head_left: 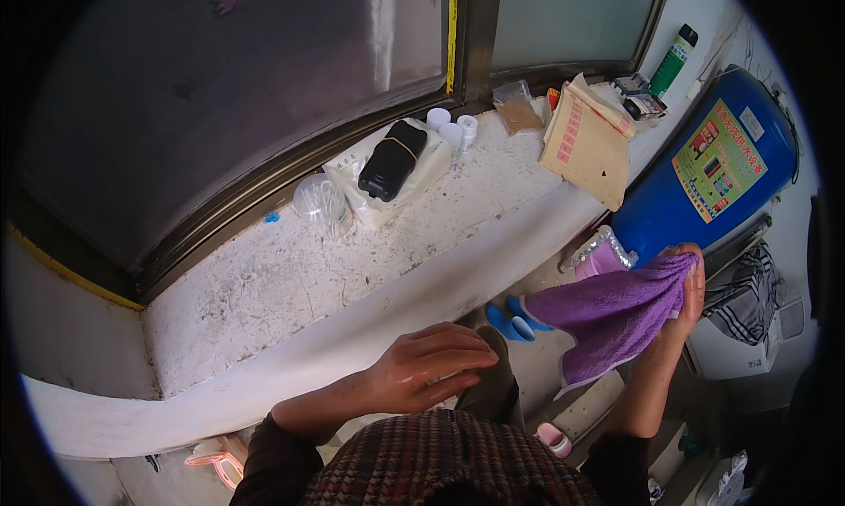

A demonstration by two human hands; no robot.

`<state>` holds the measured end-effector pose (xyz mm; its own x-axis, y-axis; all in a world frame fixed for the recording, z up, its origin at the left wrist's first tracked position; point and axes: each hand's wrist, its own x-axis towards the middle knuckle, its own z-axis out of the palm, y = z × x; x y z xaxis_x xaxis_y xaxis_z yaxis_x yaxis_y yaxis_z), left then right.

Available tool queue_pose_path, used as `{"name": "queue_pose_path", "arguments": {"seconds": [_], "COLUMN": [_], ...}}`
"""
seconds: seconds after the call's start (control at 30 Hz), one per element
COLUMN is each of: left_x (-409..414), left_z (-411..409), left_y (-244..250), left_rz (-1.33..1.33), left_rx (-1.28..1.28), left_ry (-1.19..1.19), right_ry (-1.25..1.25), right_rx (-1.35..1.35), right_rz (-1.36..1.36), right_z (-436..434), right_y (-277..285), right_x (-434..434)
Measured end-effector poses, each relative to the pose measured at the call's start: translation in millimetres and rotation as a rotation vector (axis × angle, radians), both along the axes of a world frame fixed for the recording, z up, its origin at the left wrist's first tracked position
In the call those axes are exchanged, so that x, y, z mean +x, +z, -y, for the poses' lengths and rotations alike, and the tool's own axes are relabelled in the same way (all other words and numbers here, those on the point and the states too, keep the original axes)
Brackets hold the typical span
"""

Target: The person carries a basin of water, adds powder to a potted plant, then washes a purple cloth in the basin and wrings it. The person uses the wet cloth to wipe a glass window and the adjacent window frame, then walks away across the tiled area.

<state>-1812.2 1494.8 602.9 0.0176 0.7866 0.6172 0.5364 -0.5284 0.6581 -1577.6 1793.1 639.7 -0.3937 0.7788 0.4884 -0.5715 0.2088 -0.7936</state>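
Note:
My right hand (688, 295) grips a purple terry towel (614, 314) by one end, at the right of the view. The towel hangs from it to the left, its pale-edged corners loose above the floor. In front of my torso, below the window sill, my left hand (439, 367) is held in the air with its back upward and fingers slightly bent. It holds nothing that shows, and its skin looks wet. The palm of my left hand is hidden.
On the worn white sill (277, 295) lie a black case (393, 159) on a white pack, a clear tub of cotton swabs (323, 206), small white bottles and a brown paper envelope (584, 143). A blue plastic barrel (713, 149) stands right. Blue boots (511, 322) are on the floor.

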Motion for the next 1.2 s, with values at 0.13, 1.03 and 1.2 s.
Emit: {"name": "queue_pose_path", "arguments": {"seconds": [0.13, 1.03, 1.2], "left_x": [-15, -117, -168], "left_z": [-62, 25, 11], "left_y": [81, 236, 236], "left_rz": [-0.062, 0.534, 0.123], "left_rx": [-0.004, -0.303, -0.132], "left_ry": [0.377, 0.789, 1.016], "right_ry": [0.657, 0.730, 0.506], "right_rx": [0.133, 0.735, 0.948], "right_rz": [0.217, 0.588, 0.403], "right_z": [-27, -31, -30], "right_y": [62, 198, 197], "right_x": [-92, -308, -360]}}
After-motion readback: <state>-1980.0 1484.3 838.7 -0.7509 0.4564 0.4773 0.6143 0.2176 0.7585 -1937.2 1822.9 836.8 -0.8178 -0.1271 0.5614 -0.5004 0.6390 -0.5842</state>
